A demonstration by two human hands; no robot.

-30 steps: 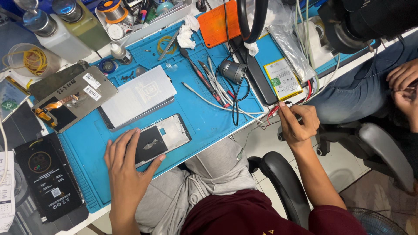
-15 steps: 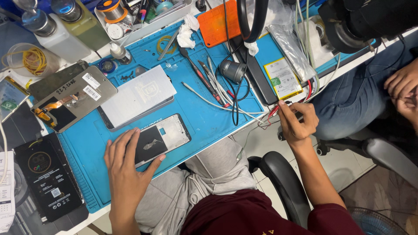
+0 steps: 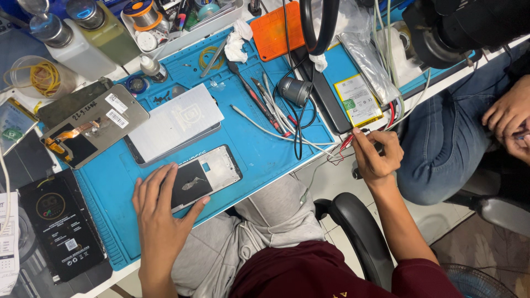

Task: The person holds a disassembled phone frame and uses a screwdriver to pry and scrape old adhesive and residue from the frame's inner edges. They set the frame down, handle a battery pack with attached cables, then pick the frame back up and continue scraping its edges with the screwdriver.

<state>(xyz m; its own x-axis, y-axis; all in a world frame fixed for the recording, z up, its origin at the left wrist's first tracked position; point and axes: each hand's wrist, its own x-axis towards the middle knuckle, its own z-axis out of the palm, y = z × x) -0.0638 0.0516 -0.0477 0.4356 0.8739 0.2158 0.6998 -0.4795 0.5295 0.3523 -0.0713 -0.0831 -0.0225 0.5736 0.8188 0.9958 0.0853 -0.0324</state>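
Note:
My left hand (image 3: 161,212) lies flat on the near end of an opened phone frame (image 3: 212,170) that rests on the blue work mat (image 3: 259,157). My right hand (image 3: 377,156) is off the table's right edge, with its fingers pinched on thin red and black probe leads (image 3: 346,142). The leads run up toward a yellow phone battery (image 3: 358,100). A white rectangular phone panel (image 3: 178,122) lies just beyond the phone frame.
Tweezers and screwdrivers (image 3: 264,99) and a small black lens (image 3: 294,90) lie mid-mat. A phone back with a flex cable (image 3: 93,129) sits at left, bottles (image 3: 83,41) behind. Another person's hands (image 3: 510,118) and jeans are at right. A chair arm (image 3: 356,232) is below.
My right hand has shifted slightly on the leads. My left hand stays on the phone frame.

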